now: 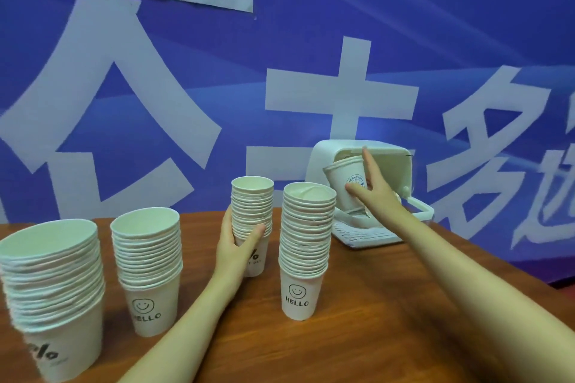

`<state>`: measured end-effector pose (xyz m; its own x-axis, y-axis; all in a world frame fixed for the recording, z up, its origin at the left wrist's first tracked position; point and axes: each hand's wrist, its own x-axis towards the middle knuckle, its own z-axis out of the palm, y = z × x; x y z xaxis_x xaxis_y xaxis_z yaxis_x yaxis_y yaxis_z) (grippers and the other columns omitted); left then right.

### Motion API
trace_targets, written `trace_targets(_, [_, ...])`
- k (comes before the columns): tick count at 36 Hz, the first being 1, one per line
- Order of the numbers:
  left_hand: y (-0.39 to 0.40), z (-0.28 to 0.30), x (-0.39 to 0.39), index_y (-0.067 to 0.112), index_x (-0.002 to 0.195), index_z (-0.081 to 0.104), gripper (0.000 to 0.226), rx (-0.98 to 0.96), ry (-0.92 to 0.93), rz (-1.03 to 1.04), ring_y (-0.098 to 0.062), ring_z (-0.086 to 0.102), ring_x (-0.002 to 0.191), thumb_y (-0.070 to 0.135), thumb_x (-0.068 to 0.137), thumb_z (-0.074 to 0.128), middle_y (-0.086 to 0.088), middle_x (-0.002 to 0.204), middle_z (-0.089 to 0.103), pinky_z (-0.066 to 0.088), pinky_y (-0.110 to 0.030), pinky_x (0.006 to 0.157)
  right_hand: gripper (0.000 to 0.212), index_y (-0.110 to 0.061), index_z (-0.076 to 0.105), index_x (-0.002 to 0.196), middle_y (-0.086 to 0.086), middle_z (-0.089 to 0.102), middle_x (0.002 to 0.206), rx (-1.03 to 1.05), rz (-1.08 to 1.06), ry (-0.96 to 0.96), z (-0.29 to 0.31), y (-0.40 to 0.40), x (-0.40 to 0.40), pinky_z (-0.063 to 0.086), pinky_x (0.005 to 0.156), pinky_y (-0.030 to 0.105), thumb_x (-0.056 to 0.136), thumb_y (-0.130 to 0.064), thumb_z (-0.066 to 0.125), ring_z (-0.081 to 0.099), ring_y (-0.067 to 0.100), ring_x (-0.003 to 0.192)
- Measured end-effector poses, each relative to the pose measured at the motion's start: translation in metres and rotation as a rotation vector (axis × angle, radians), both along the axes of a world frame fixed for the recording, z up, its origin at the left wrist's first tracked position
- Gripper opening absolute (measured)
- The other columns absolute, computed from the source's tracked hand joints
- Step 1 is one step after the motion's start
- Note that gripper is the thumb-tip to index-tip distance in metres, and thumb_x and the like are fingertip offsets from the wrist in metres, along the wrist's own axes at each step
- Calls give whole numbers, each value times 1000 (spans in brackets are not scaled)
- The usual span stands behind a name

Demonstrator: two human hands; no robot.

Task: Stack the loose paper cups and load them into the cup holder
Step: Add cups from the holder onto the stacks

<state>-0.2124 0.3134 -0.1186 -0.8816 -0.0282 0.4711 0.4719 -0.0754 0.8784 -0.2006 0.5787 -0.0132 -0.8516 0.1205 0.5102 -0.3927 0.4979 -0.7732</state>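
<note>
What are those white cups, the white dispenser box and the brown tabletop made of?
White stacked cups: apparently paper, matte, with thin rolled rims and printed ink designs.
White cup holder box: probably moulded plastic, smooth, with rounded corners.
Brown table: wood or wood-look laminate, showing grain lines and a slight sheen.

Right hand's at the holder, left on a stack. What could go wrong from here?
1. The cups at the cup holder sit tilted in its mouth; if the right hand pushes them in askew, they may jam or crush.
2. The left hand grips a tall stack low down, so its top may lean when lifted.
3. The right forearm passes close to the stack marked HELLO; pulling back could topple it.
</note>
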Motion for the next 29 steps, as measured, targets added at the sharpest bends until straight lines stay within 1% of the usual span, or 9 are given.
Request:
trace_targets(3, [1, 4, 3, 35, 142, 37, 67, 31, -6, -35, 1, 49, 124, 49, 83, 66, 17, 136, 52, 42, -23, 100, 67, -31, 21, 152, -17, 48, 114, -33, 74, 45, 23, -25, -5, 46, 76, 5, 96, -6, 49, 57, -3, 91])
trace_targets(7, [1, 4, 0, 34, 148, 31, 63, 41, -32, -73, 0, 41, 133, 50, 91, 53, 17, 145, 44, 36, -29, 110, 55, -28, 32, 143, 8, 55, 110, -108, 153, 51, 40, -55, -26, 50, 64, 11, 96, -7, 52, 57, 10, 87])
trace_targets(10, [-2, 1, -4, 33, 150, 28, 64, 45, -40, -80, -3, 37, 137, 49, 93, 51, 16, 149, 40, 35, -28, 110, 48, -27, 35, 131, 23, 56, 123, -174, 220, 14, 42, -79, -44, 57, 73, 29, 93, -12, 62, 61, 24, 98])
trace_targets(13, [-3, -1, -6, 31, 150, 30, 58, 72, -46, -68, -1, 39, 135, 37, 96, 48, 16, 148, 42, 37, -19, 104, 54, -26, 37, 128, 23, 55, 123, -178, 298, -24, 37, -99, -58, 59, 81, 39, 87, -17, 70, 64, 29, 103])
trace_targets(17, [-4, -2, -8, 32, 148, 33, 50, 108, -42, -50, 2, 43, 131, 29, 99, 46, 19, 143, 47, 40, -14, 98, 51, -29, 39, 126, 18, 55, 122, -180, 367, -19, 29, -115, -67, 59, 74, 28, 88, -13, 69, 66, 20, 99])
trace_targets(20, [-5, -3, -9, 32, 147, 34, 49, 92, -38, -60, 7, 45, 127, 28, 100, 46, 20, 140, 48, 43, -8, 90, 52, -35, 42, 121, 19, 58, 122, -183, 372, -15, 30, -115, -69, 59, 81, 35, 84, -18, 74, 64, 27, 107])
trace_targets(23, [-2, -3, -7, 33, 148, 32, 59, 50, -26, -78, 1, 40, 133, 43, 94, 52, 16, 146, 44, 39, -19, 103, 56, -35, 43, 124, 15, 63, 117, -200, 377, 12, 32, -112, -67, 57, 89, 40, 81, -23, 76, 64, 29, 109])
trace_targets(26, [-1, -2, -6, 33, 149, 32, 65, 47, -25, -71, 2, 40, 134, 48, 89, 53, 17, 147, 43, 38, -15, 100, 57, -31, 41, 130, 8, 62, 114, -113, 414, 21, 37, -113, -62, 56, 90, 33, 87, -11, 71, 64, 21, 106])
trace_targets(29, [-3, -1, -6, 29, 149, 32, 56, 71, -26, -53, 2, 41, 133, 35, 97, 50, 16, 146, 44, 39, -8, 94, 57, -26, 44, 131, 5, 63, 110, 26, 440, 1, 40, -112, -56, 55, 90, 28, 85, -8, 72, 65, 14, 99])
